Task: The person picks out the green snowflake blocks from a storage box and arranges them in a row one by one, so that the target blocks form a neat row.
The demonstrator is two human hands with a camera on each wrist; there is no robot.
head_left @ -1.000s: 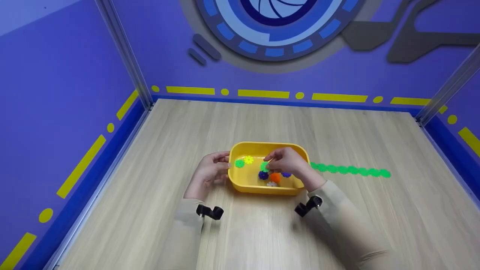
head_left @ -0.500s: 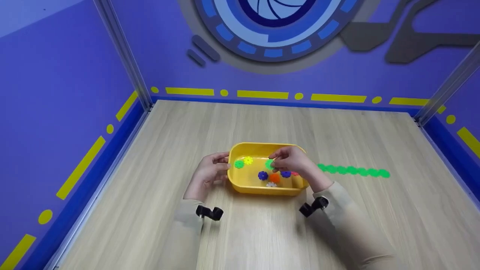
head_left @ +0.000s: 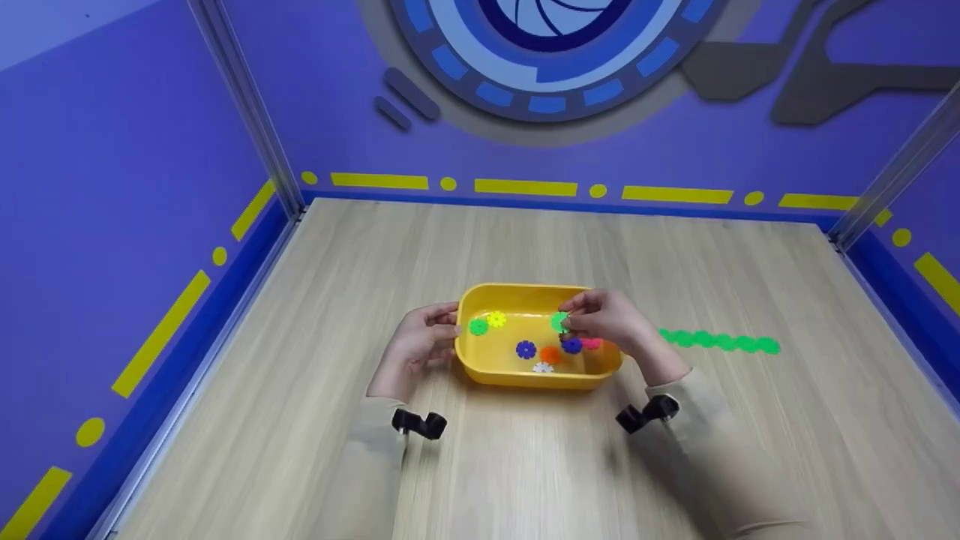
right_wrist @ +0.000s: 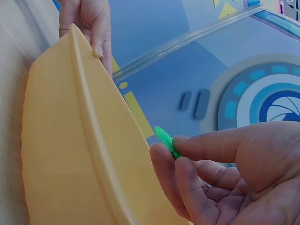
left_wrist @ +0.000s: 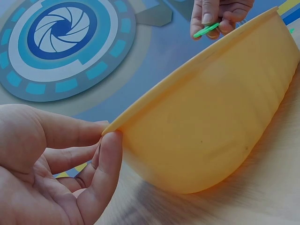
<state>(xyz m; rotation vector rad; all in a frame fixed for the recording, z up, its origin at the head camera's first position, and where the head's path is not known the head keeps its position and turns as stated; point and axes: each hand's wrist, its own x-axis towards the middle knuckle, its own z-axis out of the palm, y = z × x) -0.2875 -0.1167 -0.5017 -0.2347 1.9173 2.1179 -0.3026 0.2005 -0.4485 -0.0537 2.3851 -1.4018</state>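
My left hand (head_left: 416, 345) pinches the left rim of a yellow plastic basin (head_left: 540, 380); the left wrist view has thumb and finger on its edge. Above the basin's right part, my right hand (head_left: 607, 322) holds a green snowflake disc (head_left: 559, 322) between thumb and fingertips, seen nearly edge-on in the right wrist view. Inside the basin lie a green disc (head_left: 478, 327), a yellow disc (head_left: 496, 319), two dark blue discs, one at the middle (head_left: 526, 349), an orange disc (head_left: 550, 355), a white disc (head_left: 543, 367) and a pink disc (head_left: 592, 343).
A row of joined green discs (head_left: 720, 341) lies on the wooden table (head_left: 525, 465) right of the basin, its near end partly hidden by my right hand. Blue printed panels (head_left: 525, 157) stand along the back and sides of the table.
My right hand has moved right and slightly up with the green disc, uncovering the pink disc. The left hand stays on the basin's rim.
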